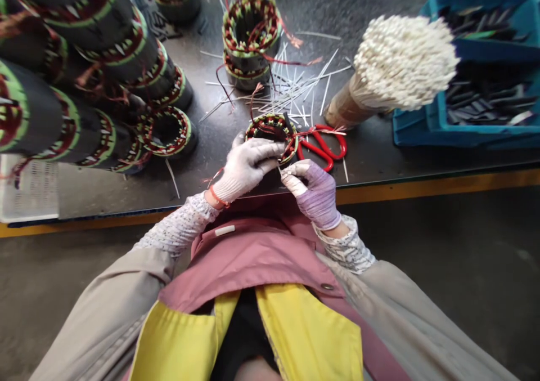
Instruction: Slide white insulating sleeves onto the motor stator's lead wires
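Note:
My left hand (247, 164), in a white glove, is wrapped over the near side of a motor stator (272, 132) with red and green windings, at the front of the dark table (105, 184). My right hand (314, 192), in a purple glove, pinches a thin white strip (282, 171) against the stator's near rim. Red-handled scissors (324, 144) lie just right of the stator, touching it.
Several stators are stacked at the left (84, 77), and two more are stacked behind (251, 35). Loose white strips (295, 85) litter the table. A bundle of white strips (399, 60) stands at the right. A blue bin (485, 66) holds dark strips.

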{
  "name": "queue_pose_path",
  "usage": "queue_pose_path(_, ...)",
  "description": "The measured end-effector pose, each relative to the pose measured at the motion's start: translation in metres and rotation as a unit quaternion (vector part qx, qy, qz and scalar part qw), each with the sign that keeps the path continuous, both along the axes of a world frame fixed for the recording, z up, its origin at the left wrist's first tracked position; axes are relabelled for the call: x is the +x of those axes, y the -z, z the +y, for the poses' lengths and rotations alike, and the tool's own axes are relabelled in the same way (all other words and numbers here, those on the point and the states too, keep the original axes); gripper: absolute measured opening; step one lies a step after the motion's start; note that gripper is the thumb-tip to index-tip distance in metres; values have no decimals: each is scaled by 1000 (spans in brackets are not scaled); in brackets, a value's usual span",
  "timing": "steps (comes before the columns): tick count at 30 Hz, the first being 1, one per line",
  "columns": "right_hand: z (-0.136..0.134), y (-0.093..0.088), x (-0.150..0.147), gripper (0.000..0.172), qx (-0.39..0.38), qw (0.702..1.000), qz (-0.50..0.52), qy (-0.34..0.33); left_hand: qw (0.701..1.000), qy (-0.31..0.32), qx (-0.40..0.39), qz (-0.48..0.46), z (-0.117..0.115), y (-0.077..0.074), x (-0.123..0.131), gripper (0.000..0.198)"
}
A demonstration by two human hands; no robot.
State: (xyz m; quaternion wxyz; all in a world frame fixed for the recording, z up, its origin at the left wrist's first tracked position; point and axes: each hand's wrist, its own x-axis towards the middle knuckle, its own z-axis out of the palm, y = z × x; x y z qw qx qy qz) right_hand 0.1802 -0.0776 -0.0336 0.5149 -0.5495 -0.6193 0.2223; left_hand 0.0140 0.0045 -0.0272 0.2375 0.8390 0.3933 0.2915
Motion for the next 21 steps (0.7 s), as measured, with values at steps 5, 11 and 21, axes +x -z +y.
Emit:
queue_pose_path(5,5,-10,-4,13,-37,999,-26,-10,998,5,59,7,0,12,0,16)
queue_pose_path(11,17,3,-3,32,-93,996,-1,-15,997,1,68,-35,-1,16,-1,15)
queue_pose_path(21,18,6,-1,26,-94,995,-17,-28,998,9,66,-15,-1,16,-2,18)
